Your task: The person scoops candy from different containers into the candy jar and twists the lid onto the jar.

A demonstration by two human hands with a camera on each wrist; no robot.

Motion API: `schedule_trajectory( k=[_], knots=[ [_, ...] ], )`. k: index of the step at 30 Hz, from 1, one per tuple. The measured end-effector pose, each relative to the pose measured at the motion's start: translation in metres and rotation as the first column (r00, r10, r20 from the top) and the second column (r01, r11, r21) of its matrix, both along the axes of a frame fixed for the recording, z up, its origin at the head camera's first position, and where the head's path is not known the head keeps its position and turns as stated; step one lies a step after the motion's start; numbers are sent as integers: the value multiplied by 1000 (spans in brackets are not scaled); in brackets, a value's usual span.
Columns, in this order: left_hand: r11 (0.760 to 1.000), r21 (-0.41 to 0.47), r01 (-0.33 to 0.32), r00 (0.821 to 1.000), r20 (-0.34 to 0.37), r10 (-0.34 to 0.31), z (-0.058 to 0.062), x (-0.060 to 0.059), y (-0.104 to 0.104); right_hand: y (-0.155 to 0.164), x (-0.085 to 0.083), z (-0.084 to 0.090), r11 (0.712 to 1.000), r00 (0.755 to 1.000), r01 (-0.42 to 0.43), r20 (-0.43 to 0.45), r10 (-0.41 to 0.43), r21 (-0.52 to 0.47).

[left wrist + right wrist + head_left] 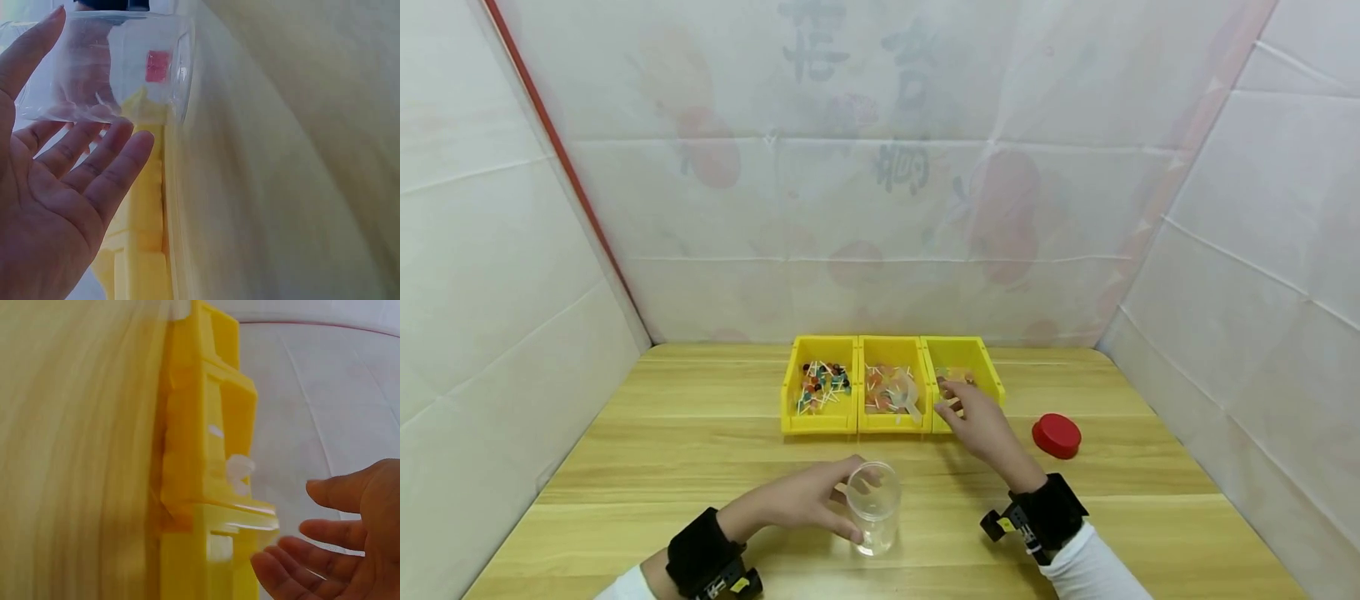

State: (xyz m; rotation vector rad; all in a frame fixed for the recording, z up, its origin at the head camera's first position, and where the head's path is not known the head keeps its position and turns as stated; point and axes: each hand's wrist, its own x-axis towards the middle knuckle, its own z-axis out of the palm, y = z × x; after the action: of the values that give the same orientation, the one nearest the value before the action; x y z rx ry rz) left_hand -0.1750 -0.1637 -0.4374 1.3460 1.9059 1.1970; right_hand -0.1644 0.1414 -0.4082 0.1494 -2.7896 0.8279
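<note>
A clear plastic jar (874, 508) stands upright on the table, its mouth uncovered. My left hand (811, 500) reaches about it from the left, thumb on the near side and fingers on the far side. Seen from the left wrist, the fingers (103, 159) are spread and loosely bent beside the jar (131, 69); firm contact is hard to make out. My right hand (981, 421) hovers at the front of the right yellow bin (992, 379), fingers apart and holding nothing. Colourful candies lie in that bin, partly hidden by the hand.
Joined to it are a middle bin (880, 425) with wrapped lollipops and a clear scoop (907, 396), and a left bin (820, 423) of small lollipops. A red lid (1057, 436) lies right of my right hand. White sheets (880, 208) enclose the wooden table (685, 417).
</note>
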Motion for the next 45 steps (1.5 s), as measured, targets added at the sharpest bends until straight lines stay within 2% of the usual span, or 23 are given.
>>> schedule_trajectory(
  k=[7, 15, 20, 26, 28, 31, 35, 38, 41, 45],
  knots=[
    [999, -1, 38, 999, -11, -38, 1, 6, 4, -7, -3, -7, 991, 1000, -9, -27, 13, 132],
    [997, -53, 65, 993, -92, -69, 4, 4, 0, -7, -3, -9, 990, 999, -2, -52, 9, 142],
    [997, -72, 7, 993, -117, -15, 14, -7, -13, -11, -1, -8, 993, 997, 19, -79, -10, 113],
    [997, -60, -41, 995, -91, 36, 22, -14, -22, -14, 1, -9, 996, 994, 28, -110, -19, 79],
    [997, -56, -47, 994, -105, 41, 23, -15, -23, -14, 1, -11, 997, 993, 17, -119, -8, 71],
    [995, -48, -91, 985, -151, 82, 27, -19, -26, -16, 2, -13, 999, 994, 6, -108, 0, 54],
    [981, -3, -194, 964, -185, 190, 36, -26, -33, -19, 1, -12, 999, 999, 12, -38, -10, 44],
    [960, 42, -278, 938, -204, 281, 42, -32, -37, -21, 1, -12, 999, 1000, 15, 0, -15, 47],
    [922, 79, -378, 894, -229, 386, 44, -38, -39, -22, 1, -13, 999, 1000, 13, 16, -14, 45],
    [856, 101, -508, 819, -254, 515, 43, -47, -40, -23, 1, -16, 999, 1000, 0, 9, -1, 33]
  ],
)
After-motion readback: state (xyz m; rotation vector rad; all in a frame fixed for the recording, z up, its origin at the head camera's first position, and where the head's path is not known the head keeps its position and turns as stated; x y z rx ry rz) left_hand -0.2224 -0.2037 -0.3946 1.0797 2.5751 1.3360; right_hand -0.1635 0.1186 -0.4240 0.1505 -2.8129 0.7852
